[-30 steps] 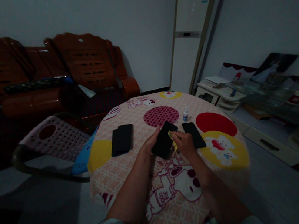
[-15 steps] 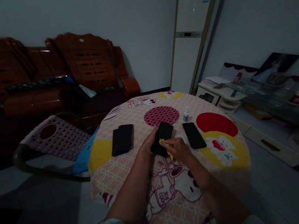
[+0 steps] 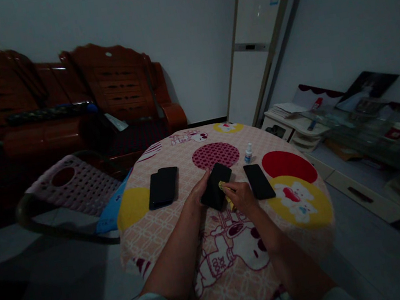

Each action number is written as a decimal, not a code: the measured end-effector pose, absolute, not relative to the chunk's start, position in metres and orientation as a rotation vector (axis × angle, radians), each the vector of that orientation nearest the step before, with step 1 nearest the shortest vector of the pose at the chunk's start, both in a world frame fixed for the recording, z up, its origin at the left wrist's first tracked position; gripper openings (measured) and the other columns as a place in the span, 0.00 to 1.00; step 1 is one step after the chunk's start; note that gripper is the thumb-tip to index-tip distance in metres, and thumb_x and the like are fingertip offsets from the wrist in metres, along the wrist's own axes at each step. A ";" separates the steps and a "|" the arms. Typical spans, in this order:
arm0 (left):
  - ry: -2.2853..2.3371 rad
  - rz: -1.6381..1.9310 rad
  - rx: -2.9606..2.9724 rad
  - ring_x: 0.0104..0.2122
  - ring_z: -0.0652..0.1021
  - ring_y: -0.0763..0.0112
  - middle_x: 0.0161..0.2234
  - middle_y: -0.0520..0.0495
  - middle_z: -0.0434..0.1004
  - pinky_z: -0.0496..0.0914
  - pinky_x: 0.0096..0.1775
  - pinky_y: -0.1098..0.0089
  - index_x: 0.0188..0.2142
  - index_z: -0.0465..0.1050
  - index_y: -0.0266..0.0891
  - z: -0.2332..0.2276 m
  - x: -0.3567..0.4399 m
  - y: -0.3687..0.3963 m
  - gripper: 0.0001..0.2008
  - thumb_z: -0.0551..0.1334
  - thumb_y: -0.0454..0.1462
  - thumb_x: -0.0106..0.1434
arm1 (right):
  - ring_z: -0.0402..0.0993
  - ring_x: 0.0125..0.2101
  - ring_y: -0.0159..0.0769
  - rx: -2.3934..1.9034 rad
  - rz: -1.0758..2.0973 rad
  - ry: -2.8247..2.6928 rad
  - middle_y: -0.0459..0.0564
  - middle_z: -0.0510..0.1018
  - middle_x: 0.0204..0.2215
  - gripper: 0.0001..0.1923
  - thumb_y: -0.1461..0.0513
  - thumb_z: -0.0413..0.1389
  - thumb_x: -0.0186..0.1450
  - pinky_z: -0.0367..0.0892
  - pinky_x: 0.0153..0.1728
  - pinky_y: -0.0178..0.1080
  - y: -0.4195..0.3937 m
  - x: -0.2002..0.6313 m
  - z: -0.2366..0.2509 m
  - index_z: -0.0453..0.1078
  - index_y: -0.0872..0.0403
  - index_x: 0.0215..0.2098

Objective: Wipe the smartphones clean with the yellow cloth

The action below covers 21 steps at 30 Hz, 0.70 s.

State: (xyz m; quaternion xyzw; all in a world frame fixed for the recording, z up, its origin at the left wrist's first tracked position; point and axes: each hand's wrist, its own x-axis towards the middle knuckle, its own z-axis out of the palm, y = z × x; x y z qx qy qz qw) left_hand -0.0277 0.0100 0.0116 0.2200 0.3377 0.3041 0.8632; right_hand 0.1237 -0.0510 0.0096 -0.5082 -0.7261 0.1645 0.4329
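My left hand (image 3: 201, 190) is closed around the left edge of a black smartphone (image 3: 216, 185), which is tilted over the middle of the table. In my right hand (image 3: 241, 196) a small yellow cloth (image 3: 222, 185) is pinched, its front part on the dark face of the phone and a loose end hanging below my fingers. Right of that hand lies another black phone (image 3: 259, 181) flat on the tablecloth. Behind it stands a small white bottle (image 3: 248, 154) with a blue label. Left of my left hand, dark flat devices (image 3: 163, 187) lie overlapping.
A round table wears a patterned cloth (image 3: 184, 245). A woven chair (image 3: 73, 184) stands at its left, with a wooden sofa (image 3: 115, 82) behind. Along the right wall runs a low white cabinet (image 3: 344, 183) with a cluttered glass shelf. A tall white air conditioner (image 3: 249, 42) stands in the corner.
My right hand and the yellow cloth have shifted slightly up and to the right across the phone. The left hand keeps its hold on the phone.
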 end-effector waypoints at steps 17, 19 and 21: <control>0.552 0.353 0.692 0.25 0.78 0.61 0.28 0.36 0.77 0.72 0.28 0.65 0.40 0.72 0.29 0.020 -0.011 -0.013 0.34 0.46 0.59 0.63 | 0.78 0.33 0.40 -1.407 0.133 -1.463 0.54 0.82 0.33 0.14 0.60 0.51 0.63 0.70 0.37 0.37 -0.042 0.148 0.010 0.78 0.56 0.36; 0.553 0.354 0.711 0.24 0.78 0.61 0.28 0.35 0.77 0.72 0.28 0.64 0.39 0.73 0.29 0.019 -0.009 -0.013 0.34 0.46 0.59 0.63 | 0.78 0.34 0.42 -1.384 0.155 -1.468 0.54 0.82 0.34 0.14 0.60 0.51 0.63 0.70 0.37 0.38 -0.043 0.147 0.011 0.78 0.57 0.37; 0.585 0.370 0.690 0.23 0.78 0.62 0.27 0.36 0.77 0.72 0.27 0.64 0.37 0.73 0.30 0.017 -0.006 -0.013 0.33 0.47 0.58 0.63 | 0.79 0.35 0.42 -1.347 0.219 -1.512 0.54 0.82 0.35 0.14 0.60 0.52 0.63 0.71 0.38 0.38 -0.044 0.143 0.011 0.78 0.56 0.38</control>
